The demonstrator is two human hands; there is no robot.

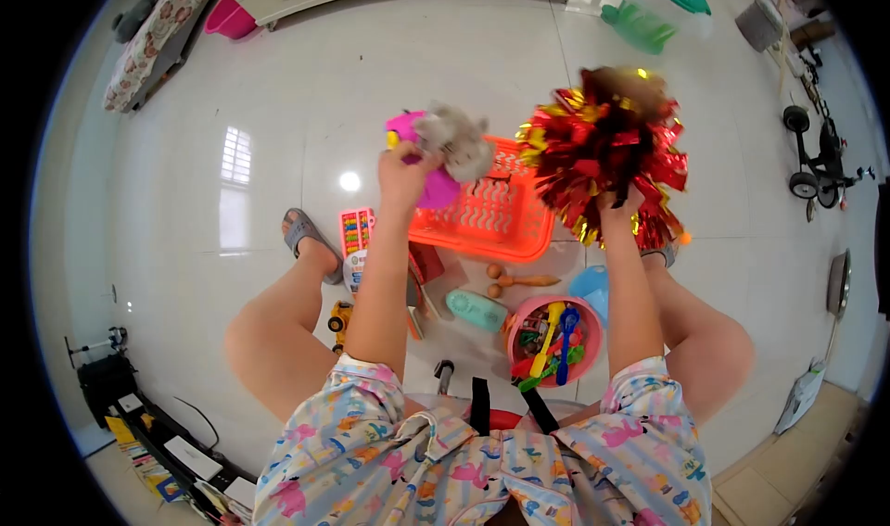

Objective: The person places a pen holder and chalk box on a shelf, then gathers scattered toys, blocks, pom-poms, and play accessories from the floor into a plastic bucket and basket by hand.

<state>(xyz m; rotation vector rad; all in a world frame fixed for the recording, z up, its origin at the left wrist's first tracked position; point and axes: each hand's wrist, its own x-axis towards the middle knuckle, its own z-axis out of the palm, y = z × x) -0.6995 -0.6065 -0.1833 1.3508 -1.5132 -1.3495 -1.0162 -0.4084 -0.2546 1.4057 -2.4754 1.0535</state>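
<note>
My left hand (404, 176) is closed on a grey plush toy (456, 143) with bright magenta cloth, above the left side of an orange plastic basket (510, 239). In my right hand (619, 206) is a red and gold tinsel pom-pom (593, 151), held up by the basket's right side; its strands hide part of my fingers. The basket has wavy slots and sits on the floor between my feet; a small dark strip shows inside it, too partly covered to name.
Nearer me lie an abacus toy (356, 233), a yellow toy vehicle (340, 324), a mint-green case (476, 310), wooden sticks with balls (524, 280) and a pink bucket (593, 352) of small toys. A green-lidded container (649, 12) stands far back, a tricycle (820, 164) at right.
</note>
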